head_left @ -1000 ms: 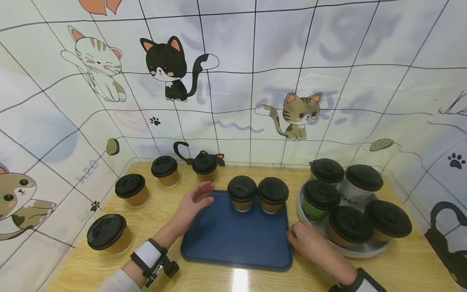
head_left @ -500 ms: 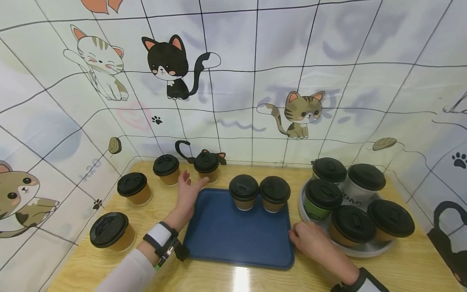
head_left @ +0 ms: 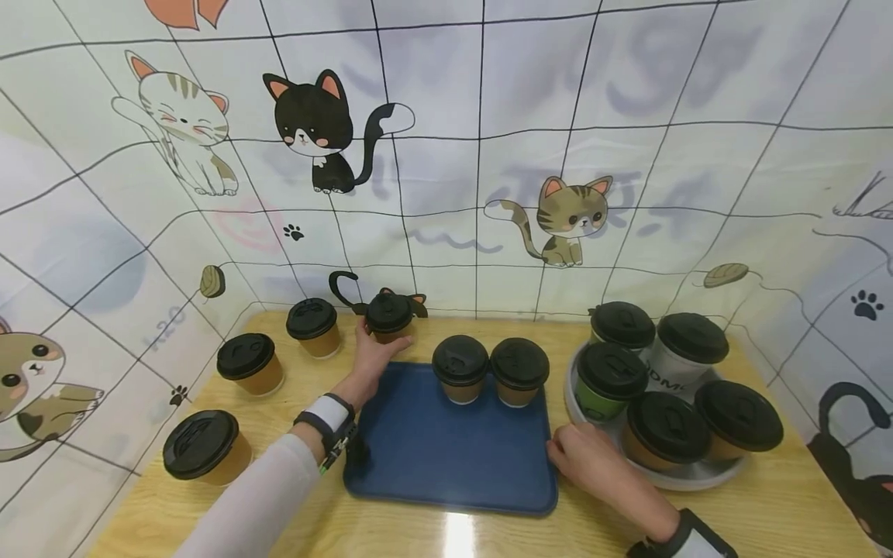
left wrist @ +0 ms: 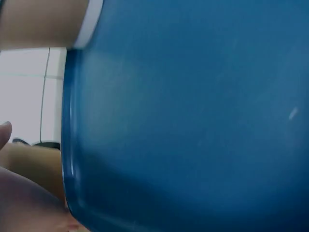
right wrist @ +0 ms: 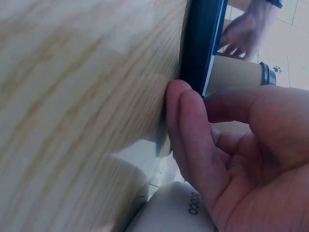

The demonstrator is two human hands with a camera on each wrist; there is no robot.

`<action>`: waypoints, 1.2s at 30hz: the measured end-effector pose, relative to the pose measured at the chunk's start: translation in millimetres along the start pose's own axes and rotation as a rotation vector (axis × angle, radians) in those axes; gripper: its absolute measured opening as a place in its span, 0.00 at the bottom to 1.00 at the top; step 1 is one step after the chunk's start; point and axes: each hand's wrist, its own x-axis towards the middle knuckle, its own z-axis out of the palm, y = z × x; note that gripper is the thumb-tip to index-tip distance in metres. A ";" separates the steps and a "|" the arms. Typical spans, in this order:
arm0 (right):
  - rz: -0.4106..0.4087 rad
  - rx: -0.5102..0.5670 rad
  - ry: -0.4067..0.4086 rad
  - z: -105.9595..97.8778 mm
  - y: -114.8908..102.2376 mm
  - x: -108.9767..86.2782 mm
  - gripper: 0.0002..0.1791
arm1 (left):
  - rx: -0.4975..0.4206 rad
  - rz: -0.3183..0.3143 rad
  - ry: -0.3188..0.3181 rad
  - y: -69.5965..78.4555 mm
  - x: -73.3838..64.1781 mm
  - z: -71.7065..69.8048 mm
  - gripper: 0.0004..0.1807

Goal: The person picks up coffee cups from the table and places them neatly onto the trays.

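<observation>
At the back of the table my left hand [head_left: 373, 364] holds a brown paper cup [head_left: 388, 314] with a black lid, fingers at its left side and thumb across its front. My right hand [head_left: 584, 457] grips the right edge of a blue tray [head_left: 453, 457]; the right wrist view has its fingertips [right wrist: 190, 104] at that edge. Two lidded paper cups, one left [head_left: 460, 370] and one right [head_left: 519, 372], stand side by side at the tray's back. The left wrist view shows mostly tray surface [left wrist: 193, 106], not the held cup.
Three more brown lidded cups stand left of the tray: far [head_left: 314, 329], middle [head_left: 251, 364] and near [head_left: 209, 446]. On the right a round pale dish [head_left: 698, 482] bears several lidded cups, among them a green one [head_left: 603, 399]. A cat-print cloth [head_left: 446, 170] hangs behind.
My left hand has moved from the tray's back-left corner to the left, then forward to the back cup, and now takes hold of it. The right hand stays at the tray's edge.
</observation>
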 end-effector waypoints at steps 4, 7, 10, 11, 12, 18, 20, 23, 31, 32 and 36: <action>-0.023 0.001 -0.006 -2.7 -4.9 -2.5 0.26 | 0.000 0.005 -0.009 -2.9 7.5 -5.9 0.59; 0.000 -0.009 -0.012 -0.2 -5.6 -1.5 0.26 | 0.010 0.035 -0.016 -3.9 12.3 -8.8 0.55; 0.024 -0.029 -0.021 4.7 -3.9 1.1 0.27 | 0.016 0.072 -0.022 -4.8 15.0 -11.0 0.53; 0.015 -0.028 -0.013 5.7 -3.7 1.3 0.27 | 0.014 0.080 -0.024 -4.9 15.1 -11.6 0.53; 0.013 -0.029 -0.011 7.0 -3.0 1.4 0.27 | 0.016 0.084 -0.024 -5.0 14.7 -12.3 0.53; 0.009 -0.016 -0.021 7.7 -1.9 0.1 0.27 | 0.052 0.130 -0.040 -3.3 7.6 -18.2 0.52; 0.011 -0.015 -0.018 5.7 -2.9 -0.1 0.27 | 0.057 0.181 -0.059 0.3 2.8 -20.0 0.52; 0.010 -0.016 -0.017 1.9 -4.9 -0.2 0.27 | 0.038 0.267 -0.099 7.2 -7.6 -23.5 0.50; -0.012 -0.004 -0.017 -1.6 -2.5 0.2 0.27 | 0.026 0.362 -0.276 18.1 -39.3 -32.1 0.48; -0.010 -0.006 -0.013 -1.2 -1.9 0.5 0.27 | 0.036 0.353 -0.296 17.2 -42.0 -33.3 0.49; -0.009 -0.020 -0.002 -0.9 -1.7 -0.3 0.27 | 0.071 0.298 -0.337 9.7 -49.2 -36.4 0.51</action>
